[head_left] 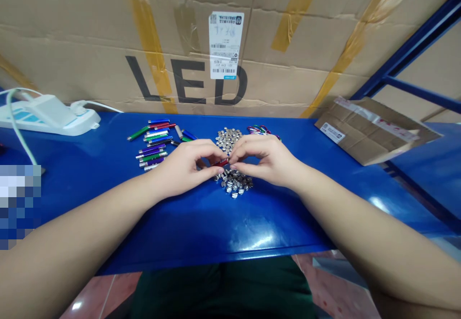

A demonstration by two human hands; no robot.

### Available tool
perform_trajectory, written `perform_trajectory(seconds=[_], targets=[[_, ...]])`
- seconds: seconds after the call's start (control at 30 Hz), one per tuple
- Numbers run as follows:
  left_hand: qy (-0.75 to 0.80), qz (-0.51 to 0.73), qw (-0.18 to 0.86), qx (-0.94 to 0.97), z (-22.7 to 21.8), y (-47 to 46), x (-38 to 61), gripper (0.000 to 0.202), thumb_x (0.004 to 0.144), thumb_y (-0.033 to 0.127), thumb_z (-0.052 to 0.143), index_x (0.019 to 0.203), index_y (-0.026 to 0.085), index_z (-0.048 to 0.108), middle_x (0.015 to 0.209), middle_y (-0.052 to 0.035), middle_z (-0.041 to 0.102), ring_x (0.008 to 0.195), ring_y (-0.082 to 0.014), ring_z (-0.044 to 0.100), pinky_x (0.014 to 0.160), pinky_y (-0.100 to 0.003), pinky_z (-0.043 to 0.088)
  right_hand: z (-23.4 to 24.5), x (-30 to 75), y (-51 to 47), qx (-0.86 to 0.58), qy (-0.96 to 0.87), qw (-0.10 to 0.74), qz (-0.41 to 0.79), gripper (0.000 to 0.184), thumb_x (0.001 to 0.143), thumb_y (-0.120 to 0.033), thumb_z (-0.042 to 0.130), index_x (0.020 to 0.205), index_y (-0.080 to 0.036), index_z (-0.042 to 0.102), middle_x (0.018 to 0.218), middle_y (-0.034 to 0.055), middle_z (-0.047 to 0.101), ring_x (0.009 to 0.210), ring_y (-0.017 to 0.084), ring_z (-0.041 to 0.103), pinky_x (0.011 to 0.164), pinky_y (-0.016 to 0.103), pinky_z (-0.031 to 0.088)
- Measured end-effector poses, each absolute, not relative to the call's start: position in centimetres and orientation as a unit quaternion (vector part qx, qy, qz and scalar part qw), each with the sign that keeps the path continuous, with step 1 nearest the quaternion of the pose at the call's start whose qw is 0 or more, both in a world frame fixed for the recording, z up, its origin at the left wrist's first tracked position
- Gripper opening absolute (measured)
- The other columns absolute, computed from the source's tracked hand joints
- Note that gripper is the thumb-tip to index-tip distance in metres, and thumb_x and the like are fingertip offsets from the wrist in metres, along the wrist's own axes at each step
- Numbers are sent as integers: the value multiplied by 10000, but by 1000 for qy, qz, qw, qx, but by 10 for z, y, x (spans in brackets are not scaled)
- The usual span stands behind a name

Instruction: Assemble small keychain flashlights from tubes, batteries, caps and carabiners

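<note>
1. You have a slim, shiny red tube (221, 163) between your hands, lifted above the glossy blue tabletop (201, 232).
2. Your left hand (190, 165) has its fingers pinched on the tube's body; your right hand (268, 160) has its fingers closed at the tube's other end. Whether they also hold a small part there, you cannot tell from this view.
3. Two clusters of small, round silver metal pieces lie near your fingertips: the far cluster (228, 137) beyond them, the near cluster (236, 184) on your side.
4. Slim, multicoloured metallic tubes (153, 149) lie left of your left hand; coloured metal clips (260, 129) lie behind your right.
5. The step in hand looks like fine work on the tube's end. The next move seems to call for a steady left pinch and careful right-hand alignment.
</note>
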State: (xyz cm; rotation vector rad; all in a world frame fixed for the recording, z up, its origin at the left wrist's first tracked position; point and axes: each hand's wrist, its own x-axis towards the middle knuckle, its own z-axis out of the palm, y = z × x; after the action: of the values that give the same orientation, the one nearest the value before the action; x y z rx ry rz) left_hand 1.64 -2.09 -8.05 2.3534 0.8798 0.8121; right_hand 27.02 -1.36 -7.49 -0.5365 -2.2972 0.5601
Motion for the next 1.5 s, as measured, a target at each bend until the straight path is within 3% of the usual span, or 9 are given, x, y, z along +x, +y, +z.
perform_trajectory(seconds=[0.5,0.6,0.7,0.83,0.93,1.17,1.37,1.5], targets=[[324,306,245,861,-78,-18,12,198,943,365,725,1040,201,779,1005,-61,754,914,-197,724,758,-291,602,-74,270,-16,-204,-903,345,153,64,989,-190,678,1039,-191,719,976,65,738,911,195,693,851,348,563],[378,333,241,829,-74,-14,6,288,943,369,702,1172,198,734,1075,-82,738,945,-210,723,744,-299,610,-77,272,-11,-253,-890,356,130,56,982,-208,674,1028,-192,701,980,70,734,901,210,681,849,366,558],[422,373,251,787,-73,-10,-1,457,919,358,713,1343,205,631,1144,-102,711,930,-212,719,691,-296,613,-83,272,-3,-301,-900,304,87,132,1006,-231,633,1078,-186,734,1075,114,717,1023,263,671,961,443,544],[440,370,246,780,-74,-8,-3,316,907,380,720,1161,198,678,1096,-101,726,907,-214,713,629,-272,578,-92,269,6,-321,-923,207,49,246,1036,-245,585,1132,-164,796,1103,145,669,1042,285,629,989,479,512],[442,353,233,791,-73,-9,-1,288,907,378,706,1133,202,691,1076,-90,739,900,-210,717,609,-254,558,-97,264,9,-329,-928,173,32,268,1034,-237,587,1169,-175,809,1118,139,655,1050,280,606,988,463,492],[442,343,234,795,-71,-11,1,283,895,362,691,1134,210,702,1103,-84,750,907,-218,730,597,-256,553,-99,256,11,-340,-928,151,9,272,1002,-192,621,1179,-176,826,1077,135,656,1031,282,583,970,438,466],[437,340,229,801,-71,-11,1,274,897,363,682,1120,207,712,1104,-89,759,913,-223,733,591,-260,546,-93,258,11,-347,-926,142,35,170,992,-209,681,1045,-180,840,1060,112,683,1024,268,602,952,407,460],[430,330,224,810,-72,-10,1,278,903,360,677,1133,210,717,1096,-84,767,894,-220,735,595,-272,547,-94,258,12,-357,-921,149,52,177,986,-201,710,1112,-176,833,1064,107,687,1021,258,606,952,394,464]])
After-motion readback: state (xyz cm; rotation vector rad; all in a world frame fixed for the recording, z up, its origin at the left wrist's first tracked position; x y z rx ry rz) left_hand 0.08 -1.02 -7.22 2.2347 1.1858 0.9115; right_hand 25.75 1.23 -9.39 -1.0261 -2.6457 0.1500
